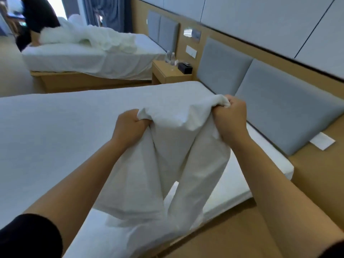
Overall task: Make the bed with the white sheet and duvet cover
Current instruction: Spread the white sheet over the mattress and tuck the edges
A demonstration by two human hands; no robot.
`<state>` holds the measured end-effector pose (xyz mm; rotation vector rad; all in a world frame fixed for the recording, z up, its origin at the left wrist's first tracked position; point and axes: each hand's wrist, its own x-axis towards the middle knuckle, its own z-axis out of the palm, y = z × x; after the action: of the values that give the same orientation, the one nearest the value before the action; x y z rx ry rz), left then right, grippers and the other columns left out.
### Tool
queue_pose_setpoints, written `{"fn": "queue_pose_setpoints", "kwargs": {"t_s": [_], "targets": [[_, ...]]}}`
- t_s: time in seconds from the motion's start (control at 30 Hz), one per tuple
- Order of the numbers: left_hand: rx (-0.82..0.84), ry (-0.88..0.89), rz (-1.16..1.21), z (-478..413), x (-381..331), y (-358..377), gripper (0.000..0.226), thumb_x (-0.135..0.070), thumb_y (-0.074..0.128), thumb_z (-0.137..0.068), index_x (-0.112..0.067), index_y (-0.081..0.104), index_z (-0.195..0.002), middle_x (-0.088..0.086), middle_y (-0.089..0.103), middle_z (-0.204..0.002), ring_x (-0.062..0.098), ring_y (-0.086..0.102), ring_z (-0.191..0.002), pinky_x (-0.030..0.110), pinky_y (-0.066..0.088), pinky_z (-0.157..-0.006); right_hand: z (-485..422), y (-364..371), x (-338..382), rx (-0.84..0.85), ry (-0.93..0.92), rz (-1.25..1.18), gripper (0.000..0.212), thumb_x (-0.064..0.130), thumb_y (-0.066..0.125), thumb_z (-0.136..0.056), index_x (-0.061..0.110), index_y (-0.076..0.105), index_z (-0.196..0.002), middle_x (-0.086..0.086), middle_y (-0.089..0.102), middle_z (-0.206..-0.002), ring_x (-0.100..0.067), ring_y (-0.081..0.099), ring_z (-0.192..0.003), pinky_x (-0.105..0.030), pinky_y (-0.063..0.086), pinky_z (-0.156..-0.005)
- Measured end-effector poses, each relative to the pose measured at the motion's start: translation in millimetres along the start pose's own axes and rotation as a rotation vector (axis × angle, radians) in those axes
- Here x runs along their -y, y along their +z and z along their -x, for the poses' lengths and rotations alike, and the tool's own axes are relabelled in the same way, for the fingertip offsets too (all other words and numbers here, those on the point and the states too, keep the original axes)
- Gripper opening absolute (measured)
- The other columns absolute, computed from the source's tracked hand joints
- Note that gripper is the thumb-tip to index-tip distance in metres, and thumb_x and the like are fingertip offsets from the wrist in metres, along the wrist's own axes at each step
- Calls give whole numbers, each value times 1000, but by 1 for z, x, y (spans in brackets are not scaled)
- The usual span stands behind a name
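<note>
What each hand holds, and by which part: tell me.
Both hold the white sheet: the left hand and right hand each grip a bunched fold of its raised edge, the rest hanging down.

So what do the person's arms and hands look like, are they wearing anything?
Both hands, the left hand and right hand, are bare: no gloves, rings or watch show. The forearms are bare too. A black fabric sleeve covers the left upper arm.
</note>
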<state>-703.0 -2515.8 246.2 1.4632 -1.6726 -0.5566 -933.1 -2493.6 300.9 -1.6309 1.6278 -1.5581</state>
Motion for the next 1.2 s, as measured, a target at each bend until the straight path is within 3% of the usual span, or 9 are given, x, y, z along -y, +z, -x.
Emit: {"fn": "queue_pose_setpoints", "kwargs": {"t_s": [0.27,0.4,0.5,0.6,0.7,0.8,0.87,1.03,1.2], "targets": [[-180,175,-318,-166,6,-13,46,-44,45,-75,-3,62,-86,11,66,-91,32,59,-86,35,40,-67,-185,49,-11,35,-165,77,13,16,41,-66,19,36,-54,3,35,-53,-8,33,-52,-22,25,-48],[49,307,-666,-184,20,4,26,-32,57,-90,-6,53,-87,13,59,-92,35,57,-85,32,30,-67,-213,63,-59,79,-360,269,15,12,37,-69,18,31,-56,6,30,-52,-9,28,-49,-23,18,-47],[325,339,-882,-171,57,48,26,-29,60,-89,-5,59,-100,12,61,-100,35,63,-89,33,33,-64,-209,69,-142,184,-513,498,9,6,43,-67,5,52,-66,-12,52,-54,-29,46,-47,-22,27,-49],[617,359,-967,-136,112,116,23,-27,69,-82,-9,62,-95,10,63,-93,29,65,-79,30,32,-55,-171,74,-245,454,-566,673,20,10,36,-62,5,55,-60,-10,55,-50,-30,52,-41,-22,31,-42],[1007,113,-1024,-80,168,200,28,-22,47,-95,-14,51,-122,6,55,-118,27,59,-104,33,40,-70,-113,76,-353,863,-507,800,10,3,56,-53,11,50,-53,-4,51,-45,-25,50,-37,-19,28,-35],[1246,-99,-915,-31,200,276,32,-24,47,-95,-12,48,-125,10,55,-121,29,58,-106,33,42,-76,-50,64,-436,1400,-359,997,20,4,66,-71,9,61,-90,-11,65,-85,-28,64,-77,-29,42,-59],[1216,-241,-786,-21,203,314,33,-36,48,-95,-10,50,-116,9,54,-119,28,57,-105,33,40,-75,-26,55,-462,1571,-240,1001,23,6,46,-88,8,53,-110,-13,59,-110,-30,56,-100,-31,31,-72],[865,-437,-577,-50,201,360,34,-37,44,-96,-12,48,-120,6,51,-121,25,52,-106,32,41,-80,-45,59,-482,1559,-57,751,42,37,51,-90,15,50,-125,-3,54,-119,-24,50,-111,-30,35,-83],[552,-600,-421,-79,212,398,51,-40,50,-94,-15,40,-137,7,41,-136,26,43,-120,35,42,-94,-93,99,-503,1059,229,523,52,38,58,-90,11,47,-133,-4,47,-135,-20,42,-126,-30,33,-103]]}}
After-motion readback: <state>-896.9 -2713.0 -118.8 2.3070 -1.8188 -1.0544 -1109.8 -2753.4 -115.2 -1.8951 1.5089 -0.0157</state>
